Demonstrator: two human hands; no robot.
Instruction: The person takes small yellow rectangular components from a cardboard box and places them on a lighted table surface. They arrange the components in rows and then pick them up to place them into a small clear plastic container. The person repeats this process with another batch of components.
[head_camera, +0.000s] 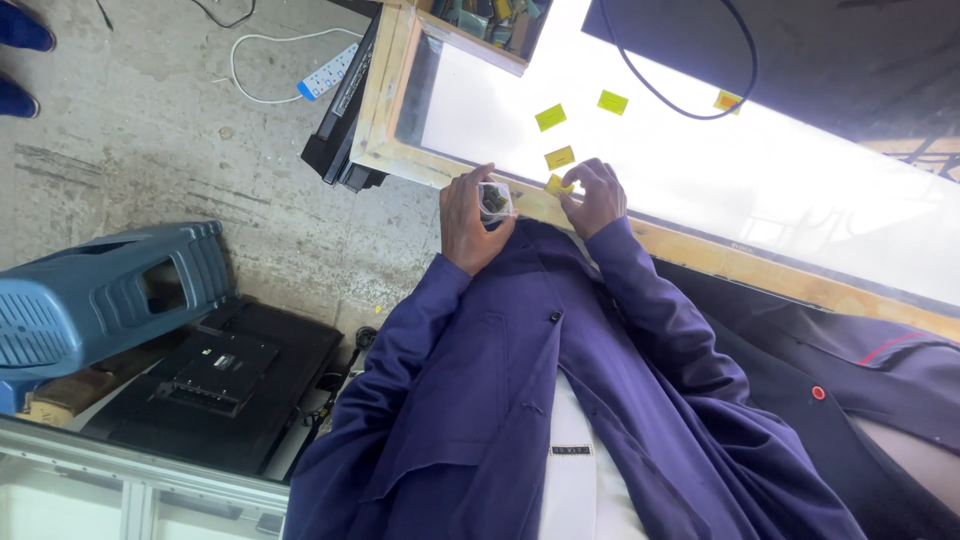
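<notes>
Left hand (470, 222) grip clenched round small clear tub (495, 200), held at surface (700, 170) edge; right hand (597, 195) pinches yellow tag (558, 185), others at 12 o'clock.

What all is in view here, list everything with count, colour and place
tags: four or more, yellow, on the lit panel
panel: one, white, wood-framed
cable: one, dark, looped on panel
container: one, clear, in left hand
stool: one, blue, on floor at left
monitor: one, black, face down on floor
power strip: one, white, floor at top
left hand: holding container
right hand: pinching a tag at the panel edge
</notes>
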